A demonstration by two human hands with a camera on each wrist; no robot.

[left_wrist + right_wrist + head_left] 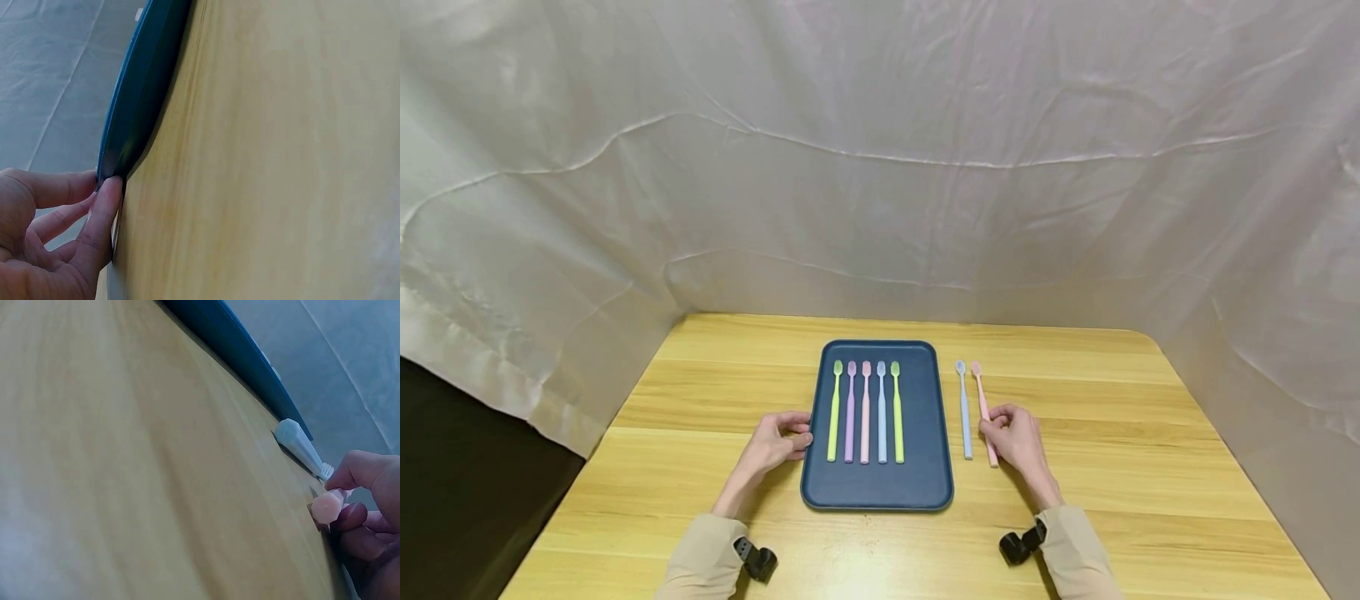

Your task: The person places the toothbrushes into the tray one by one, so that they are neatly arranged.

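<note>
A dark blue tray (880,492) lies on the table, and my left hand (778,440) holds its left rim between thumb and fingers. In the left wrist view the fingertips (111,187) meet the tray wall (134,119). Several toothbrushes lie side by side on the tray: yellow-green (834,417), purple (850,417), pink (865,417), light blue (882,417) and another yellow-green (898,417). To the tray's right, my right hand (1015,435) pinches a second pink toothbrush (981,392) by its handle; its end (326,508) faces the right wrist camera. A light blue toothbrush (966,417) lies between that one and the tray.
The wooden table (1150,467) extends to both sides of the tray. A pale curtain (910,208) hangs behind it and along both sides. Small black cameras (758,562) sit on both wrists, below the beige sleeves (1078,550).
</note>
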